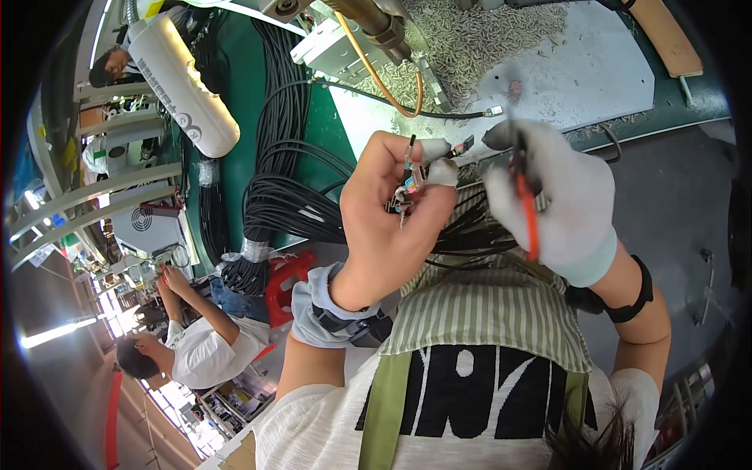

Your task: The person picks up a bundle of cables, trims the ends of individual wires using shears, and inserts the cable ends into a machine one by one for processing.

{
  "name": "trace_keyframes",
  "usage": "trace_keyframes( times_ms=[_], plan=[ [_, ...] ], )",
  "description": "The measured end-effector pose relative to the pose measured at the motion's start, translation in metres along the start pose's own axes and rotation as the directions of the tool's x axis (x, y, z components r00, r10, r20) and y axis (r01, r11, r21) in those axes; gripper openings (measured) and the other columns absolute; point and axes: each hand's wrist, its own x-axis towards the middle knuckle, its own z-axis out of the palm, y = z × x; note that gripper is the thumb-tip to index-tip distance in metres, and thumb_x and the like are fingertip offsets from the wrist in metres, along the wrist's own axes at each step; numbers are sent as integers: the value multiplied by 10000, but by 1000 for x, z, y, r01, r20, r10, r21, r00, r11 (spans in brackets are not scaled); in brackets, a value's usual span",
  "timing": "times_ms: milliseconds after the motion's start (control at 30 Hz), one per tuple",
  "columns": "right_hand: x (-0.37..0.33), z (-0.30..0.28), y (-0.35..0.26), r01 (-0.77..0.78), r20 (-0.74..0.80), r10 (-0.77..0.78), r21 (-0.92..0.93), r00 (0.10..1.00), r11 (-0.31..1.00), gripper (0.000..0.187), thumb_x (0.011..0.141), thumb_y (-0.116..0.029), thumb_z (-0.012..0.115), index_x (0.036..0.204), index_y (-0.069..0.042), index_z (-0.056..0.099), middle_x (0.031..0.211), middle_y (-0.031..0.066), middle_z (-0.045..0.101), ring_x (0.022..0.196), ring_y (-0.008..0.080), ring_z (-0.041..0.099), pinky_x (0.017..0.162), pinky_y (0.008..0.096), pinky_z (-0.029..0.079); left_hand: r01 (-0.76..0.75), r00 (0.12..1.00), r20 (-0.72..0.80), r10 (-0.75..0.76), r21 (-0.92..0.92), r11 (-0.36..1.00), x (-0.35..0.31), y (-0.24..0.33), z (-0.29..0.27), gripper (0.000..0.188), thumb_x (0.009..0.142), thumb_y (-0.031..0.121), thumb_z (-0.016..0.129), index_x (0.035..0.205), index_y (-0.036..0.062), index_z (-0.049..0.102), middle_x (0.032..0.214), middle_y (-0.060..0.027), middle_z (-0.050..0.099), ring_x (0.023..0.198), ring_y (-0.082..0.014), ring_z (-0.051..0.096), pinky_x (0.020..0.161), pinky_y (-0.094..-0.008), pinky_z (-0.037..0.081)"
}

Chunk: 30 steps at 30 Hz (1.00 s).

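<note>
My left hand, with white covers on the thumb and index fingertips, is closed round several cable ends. Coloured wires and small metal connectors show among its fingers. One cable end with a small dark connector sticks out from the covered fingertips towards my right hand. My right hand wears a white glove with dark fingertips and grips red-handled pliers; their tip is blurred and points away from me. Black cables run below both hands. Beyond them another cable ends in a bare connector.
A machine with an orange tube stands at the back, beside a heap of small metal pieces on a white board. Coiled black cables cover the green table at left. A lamp hangs there; another person sits beyond.
</note>
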Motion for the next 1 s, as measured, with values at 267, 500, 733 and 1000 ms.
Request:
trace_keyframes(
  times_ms=[267,500,733,1000],
  plan=[
    [6,-6,6,528,135,-521,-390,843,754,116,815,-82,593,897,-3,574,545,46,506,459,127,537,443,300,417,-249,965,137,224,210,945,-5,-11,-3,243,739,-52,627,923,0,476,777,-8,555,672,-13,450,568,-160,361],
    [-4,-3,-8,114,-37,-123,-197,992,974,203,757,-102,658,936,-32,593,545,95,491,472,257,517,475,323,429,-68,997,-30,68,16,998,-2,-1,3,211,775,-43,601,946,0,486,751,29,527,634,1,394,545,-159,322],
    [-5,6,4,386,50,-440,-574,897,722,138,777,-86,625,906,-40,606,557,82,509,473,209,535,479,308,430,54,998,-17,-57,-116,992,-3,-4,5,195,784,-37,609,946,5,509,724,53,509,616,7,371,537,-160,303],
    [-7,2,7,-34,295,9,80,955,996,135,797,-127,616,752,-18,552,566,140,509,481,284,537,458,334,398,38,997,63,-35,-49,998,1,-12,-2,151,791,-65,582,932,-14,564,762,1,590,658,-11,480,570,-160,358]
  ],
)
